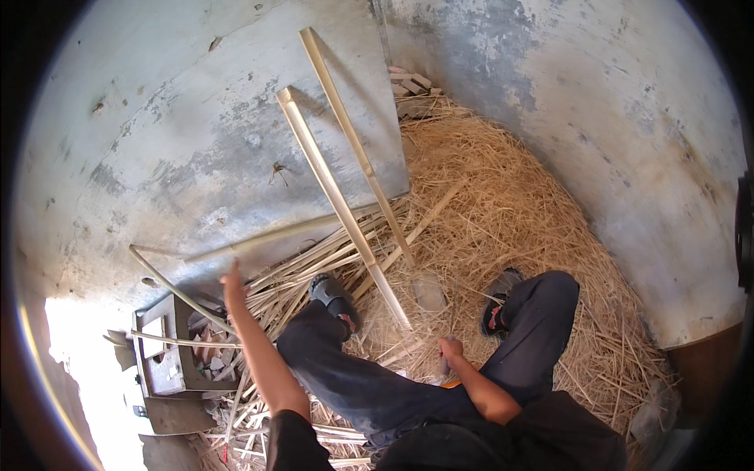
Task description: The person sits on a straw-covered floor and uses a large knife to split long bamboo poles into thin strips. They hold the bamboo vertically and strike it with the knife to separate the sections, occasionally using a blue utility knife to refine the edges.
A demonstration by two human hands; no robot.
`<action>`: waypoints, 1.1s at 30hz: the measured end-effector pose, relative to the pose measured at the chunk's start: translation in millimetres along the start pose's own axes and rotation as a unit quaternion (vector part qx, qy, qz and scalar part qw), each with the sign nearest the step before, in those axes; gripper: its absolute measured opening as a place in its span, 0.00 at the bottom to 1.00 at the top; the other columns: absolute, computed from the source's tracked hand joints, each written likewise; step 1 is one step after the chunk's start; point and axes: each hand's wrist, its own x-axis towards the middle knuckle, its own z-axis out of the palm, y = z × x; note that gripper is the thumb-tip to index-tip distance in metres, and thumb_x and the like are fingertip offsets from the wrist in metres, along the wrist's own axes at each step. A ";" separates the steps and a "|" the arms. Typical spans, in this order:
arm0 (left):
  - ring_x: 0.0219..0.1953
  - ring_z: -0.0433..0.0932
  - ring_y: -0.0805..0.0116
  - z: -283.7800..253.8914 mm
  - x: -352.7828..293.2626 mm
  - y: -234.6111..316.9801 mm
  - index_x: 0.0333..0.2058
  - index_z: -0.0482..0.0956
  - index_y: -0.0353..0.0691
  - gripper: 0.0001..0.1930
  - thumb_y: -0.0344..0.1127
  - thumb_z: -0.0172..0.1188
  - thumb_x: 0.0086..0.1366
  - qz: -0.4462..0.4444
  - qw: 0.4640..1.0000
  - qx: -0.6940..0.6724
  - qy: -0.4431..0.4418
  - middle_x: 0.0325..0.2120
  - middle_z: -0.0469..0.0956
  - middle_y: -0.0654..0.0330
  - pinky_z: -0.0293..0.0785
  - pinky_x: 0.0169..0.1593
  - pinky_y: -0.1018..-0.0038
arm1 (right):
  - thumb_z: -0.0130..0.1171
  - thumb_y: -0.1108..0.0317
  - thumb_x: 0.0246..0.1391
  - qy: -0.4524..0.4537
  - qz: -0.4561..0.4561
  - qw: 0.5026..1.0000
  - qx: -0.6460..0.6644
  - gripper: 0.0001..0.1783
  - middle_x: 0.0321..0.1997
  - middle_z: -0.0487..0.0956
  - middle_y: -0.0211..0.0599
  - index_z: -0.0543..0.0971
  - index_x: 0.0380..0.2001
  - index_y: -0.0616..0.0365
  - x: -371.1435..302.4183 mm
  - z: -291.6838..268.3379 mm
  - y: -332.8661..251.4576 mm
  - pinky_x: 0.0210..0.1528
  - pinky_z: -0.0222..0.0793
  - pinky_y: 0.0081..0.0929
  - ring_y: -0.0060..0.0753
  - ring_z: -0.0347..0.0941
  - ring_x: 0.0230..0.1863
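I sit on straw with both legs stretched out in dark trousers. My left hand reaches far forward to the left, fingers extended, at a pile of split bamboo strips lying at the foot of the wall. A thin curved strip bends just left of it. My right hand rests between my knees, closed around a short grey handle; something orange shows just below it. Two long split bamboo poles lean against the grey wall, their lower ends by my left shoe.
A heap of dry straw fills the corner ahead and to the right. A small rusty metal box with scraps stands at the lower left. Grey plastered walls close in the front and right. Bricks lie at the far corner.
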 end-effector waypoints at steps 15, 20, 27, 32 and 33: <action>0.48 0.81 0.61 217.2 -199.0 301.7 0.60 0.67 0.30 0.27 0.39 0.64 0.69 0.244 0.916 -0.162 -0.274 0.49 0.79 0.48 0.80 0.50 0.69 | 0.68 0.56 0.47 -0.025 -0.055 0.958 -0.279 0.38 0.58 0.77 0.58 0.72 0.57 0.68 -0.8 -3.0 19.5 0.59 0.72 0.43 0.54 0.76 0.59; 0.64 0.65 0.32 271.1 -196.1 338.0 0.66 0.48 0.25 0.44 0.40 0.66 0.63 0.484 0.858 0.035 -0.171 0.63 0.56 0.29 0.67 0.64 0.52 | 0.69 0.59 0.45 0.020 -0.088 0.947 -0.309 0.35 0.53 0.79 0.59 0.73 0.54 0.69 24.0 -4.1 40.8 0.58 0.73 0.41 0.55 0.77 0.56; 0.60 0.67 0.32 262.1 -96.4 430.4 0.64 0.53 0.24 0.44 0.42 0.70 0.59 0.335 0.942 -0.017 -0.014 0.58 0.61 0.29 0.69 0.63 0.53 | 0.69 0.58 0.40 -0.006 -0.084 0.952 -0.294 0.40 0.55 0.78 0.60 0.71 0.55 0.70 2.4 4.6 23.1 0.57 0.73 0.42 0.56 0.77 0.56; 0.55 0.71 0.41 246.7 -90.5 436.1 0.58 0.64 0.33 0.32 0.37 0.68 0.59 0.382 0.920 0.010 0.087 0.52 0.70 0.43 0.70 0.57 0.53 | 0.68 0.59 0.40 -0.011 -0.072 0.951 -0.302 0.43 0.56 0.77 0.60 0.69 0.59 0.70 5.8 2.1 29.7 0.58 0.73 0.42 0.57 0.76 0.57; 0.54 0.72 0.43 245.9 -99.4 436.4 0.56 0.66 0.34 0.29 0.36 0.68 0.59 0.386 0.915 0.015 0.121 0.51 0.70 0.45 0.69 0.56 0.53 | 0.68 0.59 0.40 -0.004 -0.068 0.953 -0.295 0.44 0.56 0.77 0.61 0.68 0.60 0.69 11.0 0.3 34.7 0.59 0.72 0.42 0.56 0.76 0.58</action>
